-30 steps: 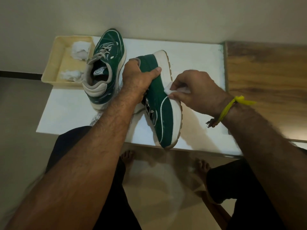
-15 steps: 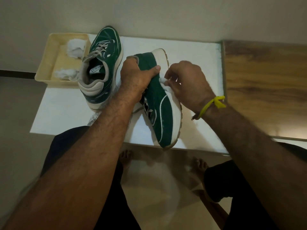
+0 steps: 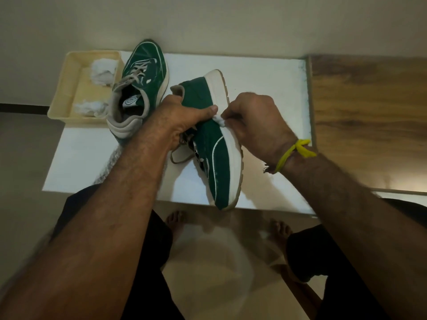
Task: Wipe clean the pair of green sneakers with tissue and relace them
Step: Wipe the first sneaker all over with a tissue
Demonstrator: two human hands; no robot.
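Tissue wads (image 3: 103,70) lie in the cream tray (image 3: 60,93) at the far left corner of the white table (image 3: 76,158), one near the tray's back and a second (image 3: 89,107) toward its front edge. Just right of the tray stands the first sneaker (image 3: 147,72), upright on its sole with its toe pointing away from me, its pale laces loose across the tongue and its grey heel collar nearest me, touching the tray's right wall. Next comes my left hand (image 3: 178,118), fingers curled into the opening of the second sneaker (image 3: 217,158) and thumb pressed along its green side, gripping it firmly. That shoe is tipped on its side, white sole facing right, heel away from me and toe over the table's near edge; its loose laces hang below my left palm. At the seam where green upper meets white midsole, a small tissue (image 3: 219,120) is pressed against the shoe, just beside my left thumb tip. My right hand (image 3: 256,125) pinches that tissue between its bent fingertips and lies against the sole. A yellow band (image 3: 293,153) is tied around my right wrist. Farther right, a wooden surface (image 3: 369,112) adjoins the table. Below the table edge I see my dark trousers and bare feet on the pale floor.
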